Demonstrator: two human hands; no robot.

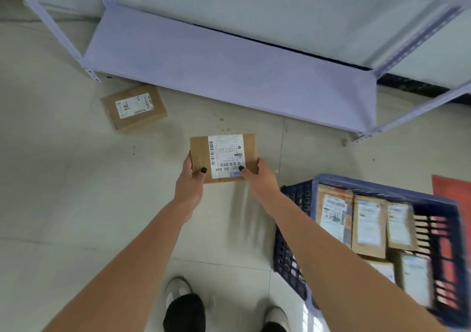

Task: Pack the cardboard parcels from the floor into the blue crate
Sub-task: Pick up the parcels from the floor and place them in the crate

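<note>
1. Two hands hold one parcel (223, 157): the left hand (191, 178) grips its near-left corner, thumb on top, and the right hand (257, 176) grips its near-right corner, thumb on the label, the fingers of both under the parcel and out of sight.

2. The parcel is in the air, left of the crate (377, 240) and beyond its near-left corner, not yet over its rim.

3. It looks like a flat, thin cardboard box, stiff enough to keep its shape when held only at one edge. I judge it light, since two corner pinches carry it level without sag.

4. The cardboard should give good friction; the white label may be slicker, so the thumbs do better on bare board than on the print.

5. Best hold, by my reading: the two short edges or the near corners as now, thumbs above and fingers below. A hard squeeze at the middle could dent the face.

6. Several parcels already stand on edge in a row inside the crate, with more lying nearer the person; this one would likely slot in upright beside them.

7. A second parcel (133, 110) lies flat on the floor (63, 178), well left of the crate and farther off, close to the front edge of the shelf (229, 76). It looks the same kind, so the same edge grip should serve.
</note>
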